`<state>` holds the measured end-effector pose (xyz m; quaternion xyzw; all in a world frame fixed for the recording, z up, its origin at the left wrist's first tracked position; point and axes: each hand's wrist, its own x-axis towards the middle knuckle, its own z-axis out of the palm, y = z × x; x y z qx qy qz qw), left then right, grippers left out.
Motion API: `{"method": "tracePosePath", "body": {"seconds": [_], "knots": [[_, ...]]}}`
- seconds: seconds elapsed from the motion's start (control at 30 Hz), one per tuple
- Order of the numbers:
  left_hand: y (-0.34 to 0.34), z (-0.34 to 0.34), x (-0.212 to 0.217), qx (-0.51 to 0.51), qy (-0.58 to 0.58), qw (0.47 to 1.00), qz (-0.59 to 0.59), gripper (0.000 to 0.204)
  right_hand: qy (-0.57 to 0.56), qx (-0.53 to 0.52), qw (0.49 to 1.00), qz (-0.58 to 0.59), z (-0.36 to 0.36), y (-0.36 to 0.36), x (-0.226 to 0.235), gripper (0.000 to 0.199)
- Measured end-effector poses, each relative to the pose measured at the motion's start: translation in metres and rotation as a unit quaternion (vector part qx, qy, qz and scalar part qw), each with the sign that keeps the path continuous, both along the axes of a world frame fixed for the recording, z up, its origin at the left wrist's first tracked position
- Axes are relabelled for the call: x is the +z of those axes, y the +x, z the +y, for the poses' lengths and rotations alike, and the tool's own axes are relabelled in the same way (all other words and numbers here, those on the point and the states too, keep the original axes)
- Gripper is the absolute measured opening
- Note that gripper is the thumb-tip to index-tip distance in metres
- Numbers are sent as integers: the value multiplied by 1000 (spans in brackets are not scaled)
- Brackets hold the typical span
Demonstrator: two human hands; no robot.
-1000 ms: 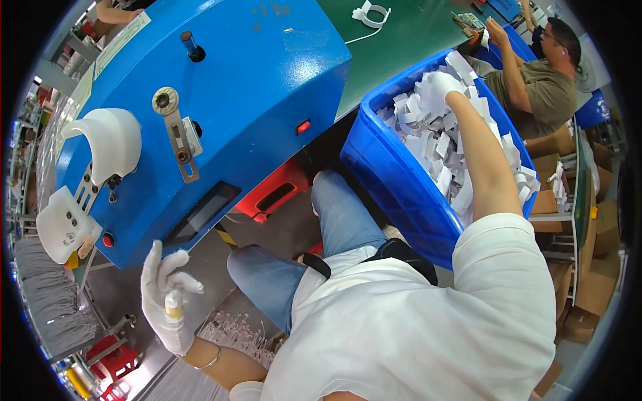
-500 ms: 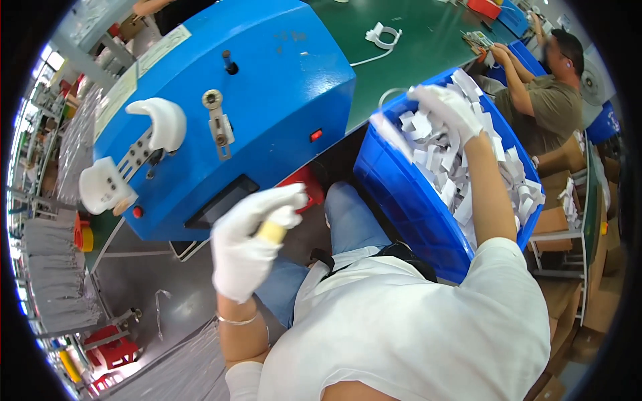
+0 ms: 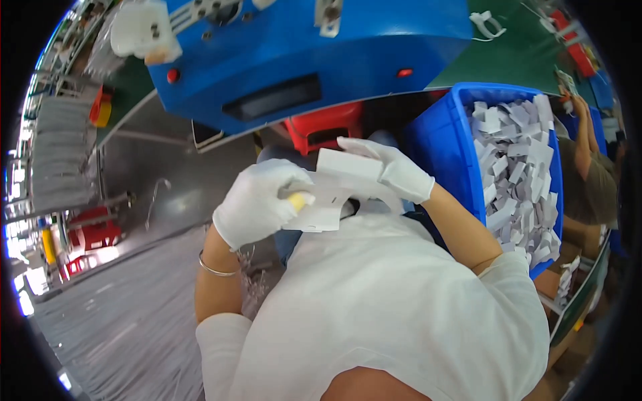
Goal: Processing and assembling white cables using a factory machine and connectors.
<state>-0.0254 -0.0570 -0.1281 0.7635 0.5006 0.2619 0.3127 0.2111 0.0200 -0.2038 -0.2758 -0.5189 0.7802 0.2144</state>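
In front of my white shirt I hold a white folded card piece point(image 3: 326, 212) with a curved cutout and a raised flap. My left hand point(image 3: 257, 202), in a white glove, is closed on the card's left end. A pale yellow band point(image 3: 296, 200) shows at the left thumb; I cannot make out whether it is wrapped round it. My right hand point(image 3: 401, 172), gloved in white too, grips the card's right side beside the flap. To the right stands a blue bin point(image 3: 441, 154), heaped with white folded card pieces point(image 3: 515, 170).
A blue machine point(image 3: 381, 57) with a dark screen point(image 3: 273, 97) and red buttons stands ahead on a green table point(image 3: 518, 50). Below its edge is a red stool point(image 3: 328, 125). Another person point(image 3: 592, 174) works at the far right. Grey plastic sheeting point(image 3: 127, 321) lies lower left.
My right hand has left the bin and come to the middle with a white card piece. The left hand has moved to meet it and grips the card. My view has turned downward and right.
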Motion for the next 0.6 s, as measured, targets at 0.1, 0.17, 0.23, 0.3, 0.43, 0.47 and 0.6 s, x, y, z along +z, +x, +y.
{"method": "tracePosePath", "body": {"seconds": [0.1,0.17,0.23,0.3,0.43,0.47,0.6], "knots": [[-13,-19,-15,138,-247,959,-28,18,31,44,994,-100,-13,1,-4,59],[-16,-31,-31,167,-274,946,-51,18,231,76,966,-81,-20,6,-5,67],[-12,-41,-45,192,-299,932,-73,18,254,98,959,-74,-27,11,-8,70],[-8,-51,-57,223,-284,927,-100,19,89,-11,989,-119,-37,11,1,72],[0,-57,-62,223,-295,923,-108,18,262,51,958,-103,-35,18,3,68],[1,-56,-63,222,-267,935,-73,17,305,114,936,-132,-35,20,5,55],[9,-61,-64,307,-249,914,-90,16,-35,109,988,-104,-44,19,3,39]]}}
